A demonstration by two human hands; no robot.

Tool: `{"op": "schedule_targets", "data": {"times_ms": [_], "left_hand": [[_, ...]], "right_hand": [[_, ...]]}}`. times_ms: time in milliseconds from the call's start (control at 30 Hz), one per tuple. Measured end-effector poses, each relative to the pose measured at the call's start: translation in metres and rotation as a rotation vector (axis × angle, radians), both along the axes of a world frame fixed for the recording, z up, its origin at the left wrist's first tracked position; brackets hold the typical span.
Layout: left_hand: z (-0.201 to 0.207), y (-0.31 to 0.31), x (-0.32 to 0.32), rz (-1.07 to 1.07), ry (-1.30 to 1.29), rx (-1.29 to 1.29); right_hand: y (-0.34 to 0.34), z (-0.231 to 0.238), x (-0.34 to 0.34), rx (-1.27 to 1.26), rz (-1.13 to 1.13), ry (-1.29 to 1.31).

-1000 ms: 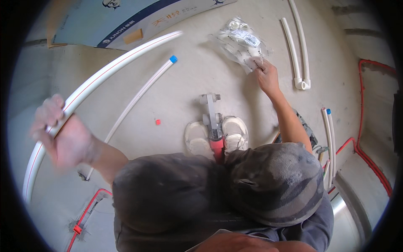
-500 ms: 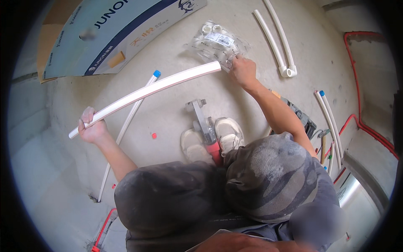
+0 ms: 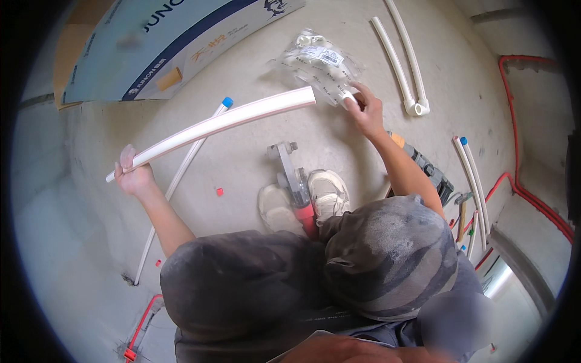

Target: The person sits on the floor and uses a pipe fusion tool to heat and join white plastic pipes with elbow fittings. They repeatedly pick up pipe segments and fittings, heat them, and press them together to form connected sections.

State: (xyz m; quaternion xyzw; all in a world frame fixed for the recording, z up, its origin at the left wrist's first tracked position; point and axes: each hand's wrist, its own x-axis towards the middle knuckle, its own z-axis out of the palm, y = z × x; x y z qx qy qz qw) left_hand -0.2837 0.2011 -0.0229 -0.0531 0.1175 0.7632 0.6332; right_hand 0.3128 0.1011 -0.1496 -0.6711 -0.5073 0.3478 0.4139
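A long white plastic pipe (image 3: pixel 236 121) with a thin red stripe is held near its left end by my left hand (image 3: pixel 135 176), whose fingers wrap round it. It slants up to the right, its open end close to my right hand (image 3: pixel 368 116). Those fingers pinch a small white pipe fitting (image 3: pixel 347 99) at the lower right edge of a clear plastic bag (image 3: pixel 321 69); whether the piece is fully outside the bag, I cannot tell. More white fittings show through the bag. Between my shoes stands a pipe welding tool (image 3: pixel 296 181) with a red handle.
A large blue cardboard box (image 3: pixel 181 51) lies at the far left. A blue-capped pipe (image 3: pixel 187 163) runs beneath the held one. Pipes joined by an elbow (image 3: pixel 416 107) lie far right. A power drill (image 3: pixel 426 169), a hammer (image 3: pixel 462 221) and more pipes (image 3: pixel 475 175) are at right.
My right hand has drawn slightly right and down from the bag, and a white fitting now shows at its fingertips. The pipe in my left hand has shifted a little.
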Motion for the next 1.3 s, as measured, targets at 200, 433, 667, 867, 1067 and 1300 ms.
{"op": "schedule_targets", "data": {"times_ms": [200, 433, 667, 867, 1067, 1300], "left_hand": [[-0.019, 0.004, -0.01, 0.013, 0.024, -0.032], [-0.013, 0.005, -0.002, -0.058, 0.033, 0.06], [0.007, 0.004, 0.008, -0.194, 0.069, 0.168], [0.005, -0.003, 0.006, -0.249, 0.309, 0.163], [0.009, -0.03, 0.138, -0.558, 0.654, 0.051], [0.003, -0.053, 0.151, -0.5, 0.503, -0.134]], "right_hand": [[-0.006, -0.004, 0.036, -0.238, -0.128, 1.253], [0.002, 0.076, -0.004, -0.394, 0.142, 1.478], [0.014, 0.166, -0.058, -0.24, 0.557, 0.865], [0.004, 0.165, -0.083, -0.119, 0.361, 0.412], [-0.007, 0.161, -0.131, 0.037, 0.421, 0.108], [0.001, 0.183, -0.153, 0.181, 0.631, 0.012]]}}
